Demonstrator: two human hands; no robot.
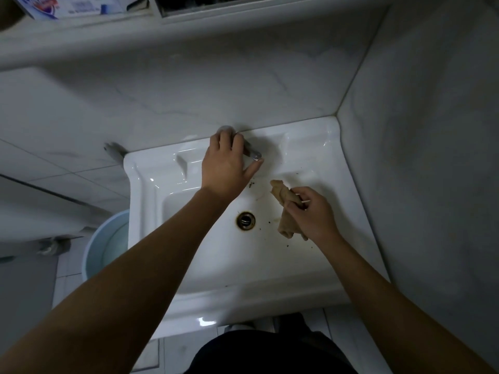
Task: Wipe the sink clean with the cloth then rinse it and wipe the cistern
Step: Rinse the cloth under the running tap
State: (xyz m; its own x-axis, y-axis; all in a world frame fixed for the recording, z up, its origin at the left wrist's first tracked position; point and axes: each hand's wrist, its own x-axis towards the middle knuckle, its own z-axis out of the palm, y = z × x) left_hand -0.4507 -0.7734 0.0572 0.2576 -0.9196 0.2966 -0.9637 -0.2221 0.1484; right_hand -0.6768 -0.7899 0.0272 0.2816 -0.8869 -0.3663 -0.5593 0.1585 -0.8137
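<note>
A white ceramic sink (318,147) fills the middle of the view, set in a tiled corner. Dark specks and a brown stain lie in its basin around the rusty drain (245,221). My left hand (226,166) is on the chrome tap (255,154) at the back wall, fingers curled round it. My right hand (314,211) grips a crumpled tan cloth (283,194) over the right side of the basin. No water stream is visible. The cistern is not in view.
A light blue bucket (105,244) stands on the floor left of the sink. A shelf with a printed box (62,6) runs along the top. Tiled walls close in behind and on the right. My dark clothing (270,354) shows below the sink's front edge.
</note>
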